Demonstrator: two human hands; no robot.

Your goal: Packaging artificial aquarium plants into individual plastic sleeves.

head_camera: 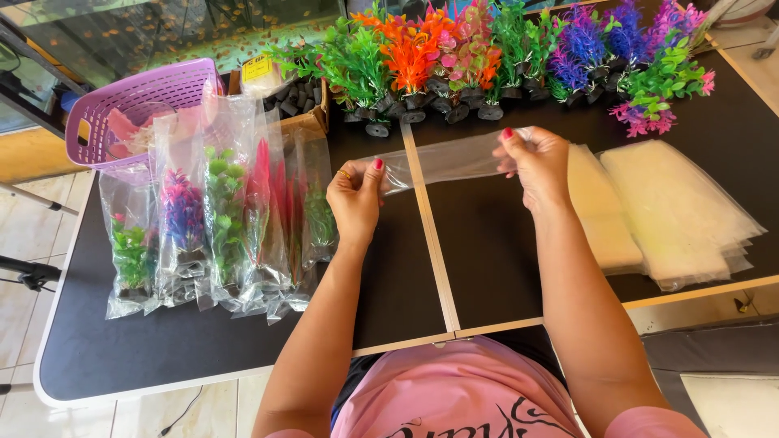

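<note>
Both my hands hold one clear plastic bag (454, 159) stretched flat between them above the black table (487, 259). My left hand (355, 197) pinches its left end. My right hand (535, 162) grips its right end. A row of artificial aquarium plants (487, 49) in green, orange, pink and purple stands on dark bases along the table's far edge. To my left lie several filled bags of plants (219, 219), side by side.
Two stacks of empty clear bags (673, 211) lie to the right of my right hand. A purple plastic basket (138, 105) and a cardboard box of dark bases (296, 97) sit at the far left. A fish tank (162, 32) stands behind them.
</note>
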